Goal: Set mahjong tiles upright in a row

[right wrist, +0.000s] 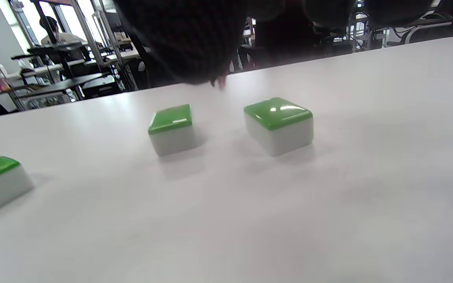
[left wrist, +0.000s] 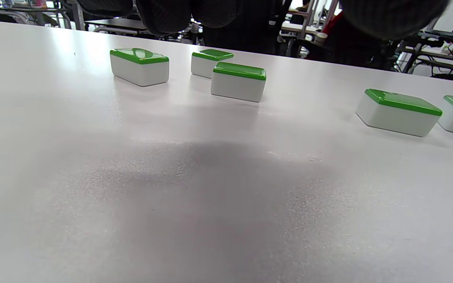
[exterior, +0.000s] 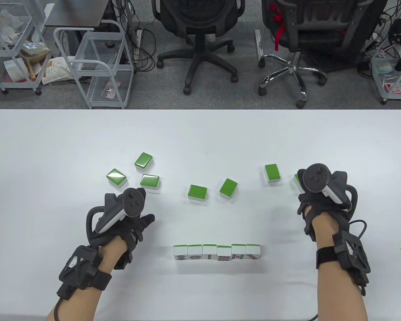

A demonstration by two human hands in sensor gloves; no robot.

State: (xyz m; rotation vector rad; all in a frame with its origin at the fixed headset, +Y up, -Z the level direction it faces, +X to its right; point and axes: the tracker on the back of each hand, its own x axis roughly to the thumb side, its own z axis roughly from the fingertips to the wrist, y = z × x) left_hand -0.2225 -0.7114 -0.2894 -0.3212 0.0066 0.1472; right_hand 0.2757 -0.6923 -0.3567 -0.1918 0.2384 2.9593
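Glossy green-backed rectangular tiles [exterior: 197, 193] lie on smooth white table [exterior: 53, 140].

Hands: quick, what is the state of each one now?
Left hand: holds nothing, above bare table.
Right hand: over the rightmost flat tile, not gripping it.

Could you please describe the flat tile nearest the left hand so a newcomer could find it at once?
Start at the left hand on the white table. Just beyond its tracker lies a cluster of three tiles, green backs up. The nearest tile is the cluster's right-hand one, closest to the hand.
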